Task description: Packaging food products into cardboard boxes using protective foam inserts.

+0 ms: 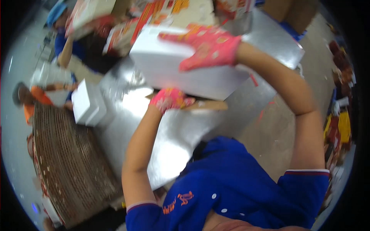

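A large white box [185,82] is tilted above the metal table [185,124], held between my two hands. My right hand [206,47], in a pink flowered glove, spreads its fingers over the box's upper edge and near side. At the lower edge, my left hand [171,99] wears a matching glove and supports the box. A strip of brown cardboard [209,105] shows just under the box, against the left hand's fingertips. Motion blurs the box, and its far side is hidden.
Printed cartons [190,13] stand at the table's far end. A person in a blue cap [56,13] lifts another carton. On the left, a person in orange [40,93] is at a smaller white box [89,104], beside stacked flat cardboard [72,161]. Yellow crates [344,127] stand far right.
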Available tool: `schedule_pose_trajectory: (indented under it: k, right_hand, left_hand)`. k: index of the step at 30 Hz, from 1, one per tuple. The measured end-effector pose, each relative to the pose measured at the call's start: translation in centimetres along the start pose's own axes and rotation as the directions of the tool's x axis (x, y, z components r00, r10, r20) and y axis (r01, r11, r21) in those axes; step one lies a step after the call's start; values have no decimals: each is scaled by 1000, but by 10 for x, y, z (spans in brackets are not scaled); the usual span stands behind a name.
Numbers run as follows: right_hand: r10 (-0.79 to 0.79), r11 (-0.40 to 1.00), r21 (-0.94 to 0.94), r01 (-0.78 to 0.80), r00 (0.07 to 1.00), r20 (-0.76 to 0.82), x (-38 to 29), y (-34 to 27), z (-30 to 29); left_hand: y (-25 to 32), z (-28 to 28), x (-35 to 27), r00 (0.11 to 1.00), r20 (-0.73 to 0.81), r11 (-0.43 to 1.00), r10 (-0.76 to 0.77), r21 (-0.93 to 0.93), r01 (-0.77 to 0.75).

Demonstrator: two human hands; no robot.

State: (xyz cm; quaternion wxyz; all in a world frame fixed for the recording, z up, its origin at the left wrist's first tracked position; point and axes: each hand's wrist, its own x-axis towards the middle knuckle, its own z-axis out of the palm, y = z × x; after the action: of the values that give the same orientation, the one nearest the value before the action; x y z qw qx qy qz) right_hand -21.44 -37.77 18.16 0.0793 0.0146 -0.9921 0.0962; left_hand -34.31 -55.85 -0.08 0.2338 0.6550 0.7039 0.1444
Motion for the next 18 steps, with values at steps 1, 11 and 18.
schedule_pose_trajectory:
  k: [1,11,18]
  right_hand:
    - [-42,998,55,43,999,-6,-5,1,0]
    - [17,995,96,-27,994,104,-21,-12,-1]
    - [55,993,96,-72,984,168,-30,-23,-9]
  left_hand:
    - [22,-16,3,961,200,982,-191,44,186]
    - [22,-31,-39,960,150,971,-237,17,237]
    - [7,-44,-80,878,41,879,-477,30,476]
